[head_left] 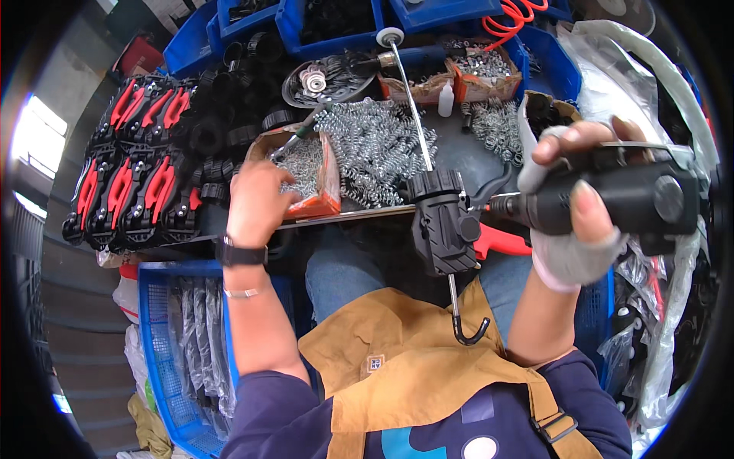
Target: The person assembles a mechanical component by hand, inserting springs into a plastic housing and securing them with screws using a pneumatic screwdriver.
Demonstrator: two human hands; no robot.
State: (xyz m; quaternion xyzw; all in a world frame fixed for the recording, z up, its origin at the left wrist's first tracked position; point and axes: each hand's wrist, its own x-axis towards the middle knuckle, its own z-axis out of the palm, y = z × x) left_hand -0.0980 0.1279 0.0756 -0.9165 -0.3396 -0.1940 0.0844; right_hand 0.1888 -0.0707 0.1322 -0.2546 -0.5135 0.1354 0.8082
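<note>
My left hand is at the near left side of an orange cardboard box of small metal pieces. Its thumb and index finger are apart, with nothing visible between them. My right hand, in pale finger wraps, grips a black power screwdriver. The screwdriver's tip points left, close against the side of a black caulking gun body. Through that body runs a metal rod, with a disc at its far end and a black hook at its near end. A red trigger sticks out to the right.
Loose springs are heaped mid-table. Black-and-red gun handles lie in rows at left, beside black rings. A small white bottle stands near parts boxes. Blue bins line the back; a blue crate is at lower left.
</note>
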